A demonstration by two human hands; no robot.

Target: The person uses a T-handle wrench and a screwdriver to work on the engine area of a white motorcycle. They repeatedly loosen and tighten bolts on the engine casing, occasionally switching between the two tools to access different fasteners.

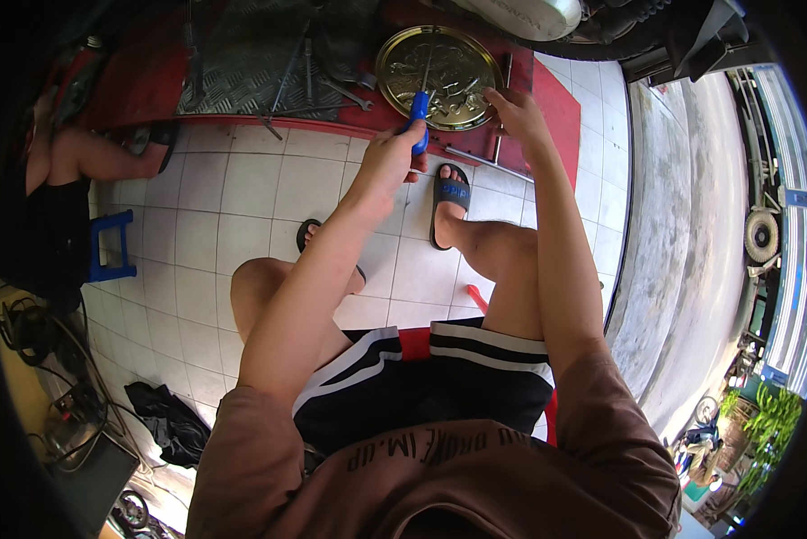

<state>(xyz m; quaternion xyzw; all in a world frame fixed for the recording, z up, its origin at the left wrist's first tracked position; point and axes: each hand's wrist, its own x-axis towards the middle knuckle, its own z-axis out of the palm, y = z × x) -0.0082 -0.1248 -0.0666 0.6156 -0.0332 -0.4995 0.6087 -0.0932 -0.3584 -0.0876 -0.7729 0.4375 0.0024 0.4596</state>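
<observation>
In my left hand (391,162) is a screwdriver (420,112) with a blue handle; the fingers are closed round the handle. Its shaft points away from me over a round gold-coloured tray (388,79). Several small metal parts (448,101) lie in the tray. My right hand (518,119) is at the tray's right rim, with thumb and fingertips drawn together; whatever they may hold is too small to make out. A metal T-shaped bar tool (500,135) lies beneath and beside that hand.
A red platform (552,117) carries the tray, a tread-plate mat (242,76) and a spanner (357,99) among other tools. Part of a motorcycle (538,13) hangs over the far side. Another person (107,153) sits at left beside a blue stool (113,244). Dark cloth (165,422) lies on the tiles.
</observation>
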